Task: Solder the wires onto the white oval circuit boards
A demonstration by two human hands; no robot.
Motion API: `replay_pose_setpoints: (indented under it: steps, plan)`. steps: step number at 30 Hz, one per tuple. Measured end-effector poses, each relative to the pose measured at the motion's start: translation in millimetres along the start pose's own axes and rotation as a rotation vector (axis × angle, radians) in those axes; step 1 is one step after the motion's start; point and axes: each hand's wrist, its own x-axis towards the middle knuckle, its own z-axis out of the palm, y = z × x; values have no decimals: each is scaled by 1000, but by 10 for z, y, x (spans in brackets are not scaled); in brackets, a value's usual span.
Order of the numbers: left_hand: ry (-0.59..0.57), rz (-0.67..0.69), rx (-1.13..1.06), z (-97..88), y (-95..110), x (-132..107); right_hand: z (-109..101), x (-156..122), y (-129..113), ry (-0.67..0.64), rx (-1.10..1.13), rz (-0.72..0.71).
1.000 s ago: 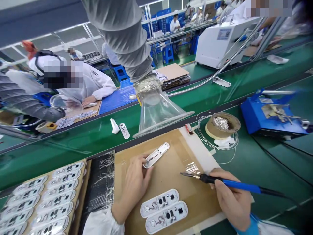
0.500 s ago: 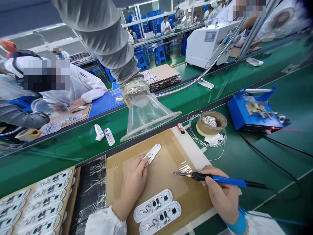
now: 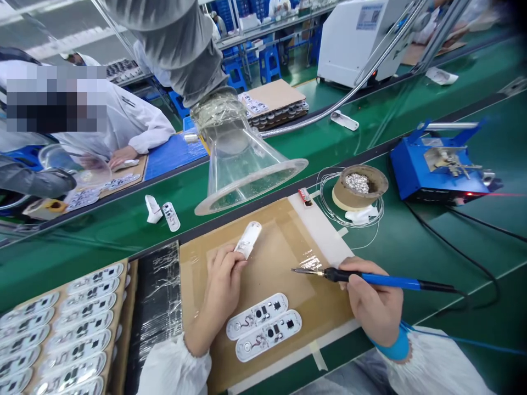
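Observation:
Between the thumb and fingers of my left hand (image 3: 224,282) is a white oblong plastic housing (image 3: 249,239), tilted up off the cardboard (image 3: 272,274). My right hand (image 3: 373,299) grips a blue-handled soldering iron (image 3: 382,281) like a pen. Its bare metal tip points left, over the board and apart from the housing. Two more white housings with circuit boards and wires inside, an upper one (image 3: 257,316) and a lower one (image 3: 268,336), lie side by side below my left hand's housing. A blue band circles my right wrist.
A clear fume hood (image 3: 242,159) hangs beyond the board. To the right stand a round tub of metal shavings (image 3: 360,186), coiled solder wire, and a blue machine (image 3: 440,167). Several housings fill a cardboard tray (image 3: 61,291) at left. A co-worker (image 3: 111,109) sits across the line.
My left hand has turned the housing, so its face now looks different and it stands more tilted. The soldering iron stays over the board. The whole view has shifted slightly.

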Motion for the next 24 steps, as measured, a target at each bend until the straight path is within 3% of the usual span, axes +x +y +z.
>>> replay_pose_setpoints:
  steps: [3, 8, 14, 19, 24]
  plan:
    - [-36, -147, -182, -83, 115, -41, -9, 15, -80, 22, 42, -7]
    - [-247, -263, -359, -162, 305, -138, -91, -54, -133, -22, 16, 74]
    - [-362, -93, -172, -68, 567, -323, -112, -144, -174, -114, -30, 114]
    - [-328, 70, 32, 44, 624, -416, -48, -109, -229, -159, -62, 107]
    - [-315, 136, 148, 102, 622, -436, -6, -107, -233, -180, -86, 110]
